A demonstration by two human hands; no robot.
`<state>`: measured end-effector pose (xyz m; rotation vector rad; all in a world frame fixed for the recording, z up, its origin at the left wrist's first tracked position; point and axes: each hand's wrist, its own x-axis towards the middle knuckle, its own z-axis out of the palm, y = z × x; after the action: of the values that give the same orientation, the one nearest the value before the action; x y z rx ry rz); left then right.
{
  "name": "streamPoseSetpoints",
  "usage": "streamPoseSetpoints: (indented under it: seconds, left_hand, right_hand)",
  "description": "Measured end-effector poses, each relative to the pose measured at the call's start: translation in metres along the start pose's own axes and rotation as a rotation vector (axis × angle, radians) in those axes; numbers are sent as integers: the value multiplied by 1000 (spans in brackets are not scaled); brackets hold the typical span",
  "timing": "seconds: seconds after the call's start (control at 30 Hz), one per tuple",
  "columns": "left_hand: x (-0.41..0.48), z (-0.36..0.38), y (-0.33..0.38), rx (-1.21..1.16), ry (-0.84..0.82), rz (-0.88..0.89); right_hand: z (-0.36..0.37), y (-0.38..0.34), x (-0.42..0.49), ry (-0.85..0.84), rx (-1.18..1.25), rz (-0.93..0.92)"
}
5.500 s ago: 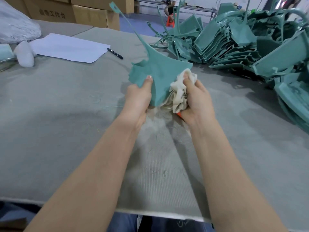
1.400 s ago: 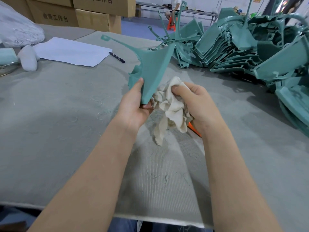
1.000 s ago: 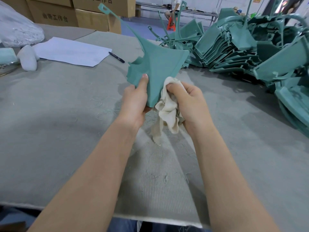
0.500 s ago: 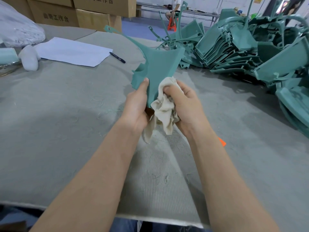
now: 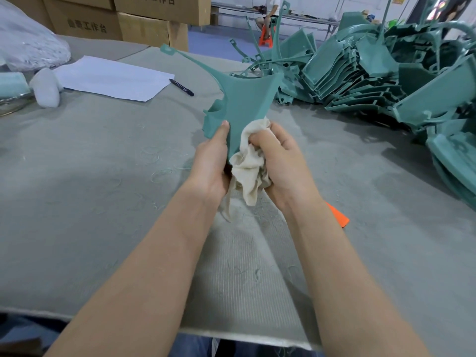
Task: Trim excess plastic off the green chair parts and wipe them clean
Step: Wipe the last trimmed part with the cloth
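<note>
My left hand (image 5: 210, 163) grips the lower edge of a green chair part (image 5: 242, 104), thumb on its near face. The part stands upright above the table, and a thin curved strip runs from it up to the left. My right hand (image 5: 280, 161) holds a bunched cream cloth (image 5: 251, 166) against the part's lower right edge. The cloth's loose end hangs below both hands. A large heap of green chair parts (image 5: 373, 70) lies at the back right of the table.
The table is covered in grey felt (image 5: 103, 176) with fine plastic shavings. An orange tool (image 5: 337, 217) lies partly hidden under my right forearm. White paper (image 5: 110, 78) and a black pen (image 5: 181, 87) lie at the back left; cardboard boxes (image 5: 116, 21) stand behind. A person sits far back.
The part has been turned back and forth in my left hand while my right hand rubbed the cloth along its lower edge. Both hands keep their hold.
</note>
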<state>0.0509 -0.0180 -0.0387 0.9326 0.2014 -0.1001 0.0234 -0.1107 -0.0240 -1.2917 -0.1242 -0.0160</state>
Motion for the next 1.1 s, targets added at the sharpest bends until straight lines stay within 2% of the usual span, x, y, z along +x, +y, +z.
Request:
streamPoseSetpoints:
  seconds: [0.07,0.27,0.33,0.47,0.53,0.67,0.8,1.1]
  left_hand:
    - [-1,1,1,1,-6,1]
    - [0,7,-7,46,-6,47]
    - [0,6,-5,58,17,27]
    - [1,-2,1,74,12,16]
    - [0,-2,3,86,9,30]
    - [-2,5,-2,74,14,70]
    - [-3,10,-5,81,31,70]
    - [3,-1,3,11,20,41]
  right_hand:
    - [1,1,0,9,17,-7]
    - [0,3,2,209,69,-48]
    - [-1,2,2,186,51,-23]
    - [3,1,-2,7,105,1]
    - [5,1,-3,-1,120,-1]
    - [3,1,1,167,114,-6]
    - [1,1,2,223,167,2]
    - [3,-3,-3,-20,175,76]
